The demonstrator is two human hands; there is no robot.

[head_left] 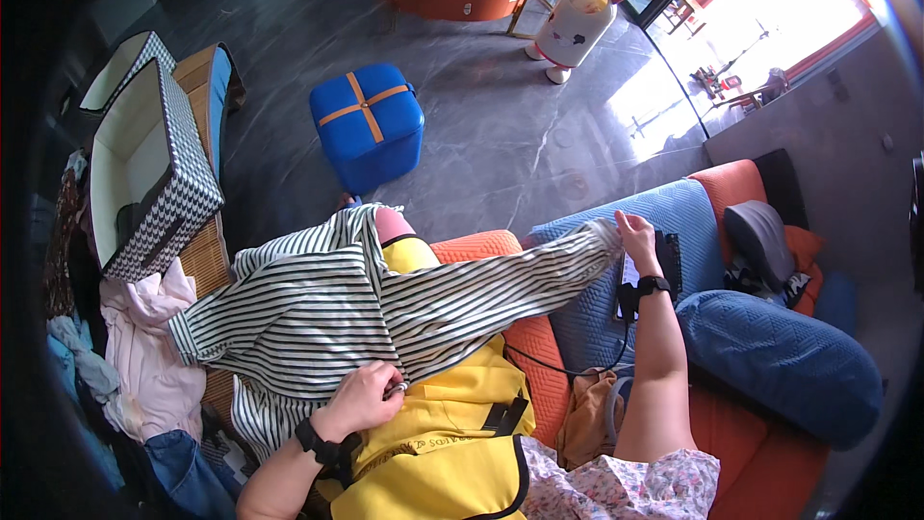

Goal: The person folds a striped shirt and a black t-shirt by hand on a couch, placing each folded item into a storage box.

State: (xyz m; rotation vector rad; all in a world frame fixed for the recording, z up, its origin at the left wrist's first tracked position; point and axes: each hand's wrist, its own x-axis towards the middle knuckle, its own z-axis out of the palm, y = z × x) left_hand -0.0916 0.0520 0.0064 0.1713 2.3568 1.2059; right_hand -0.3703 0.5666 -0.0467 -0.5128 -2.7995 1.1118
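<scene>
A black-and-white striped long-sleeved shirt [298,303] lies spread across my lap, over a yellow apron [433,404]. My right hand [635,234] pinches the cuff end of one sleeve and holds that sleeve stretched out to the right, above the blue sofa cover. Close to my body, my left hand [371,397] is closed on the shirt's edge near the base of that sleeve. The other sleeve reaches left toward a pale pink garment [149,323]. A black band sits on each wrist.
Houndstooth storage boxes [159,169] and piled clothes, including blue jeans [183,472], are at the left. A blue stool with orange straps [368,125] stands ahead on the grey floor. At the right are a blue bolster [780,356] and the orange sofa [539,366], with a black cable across it.
</scene>
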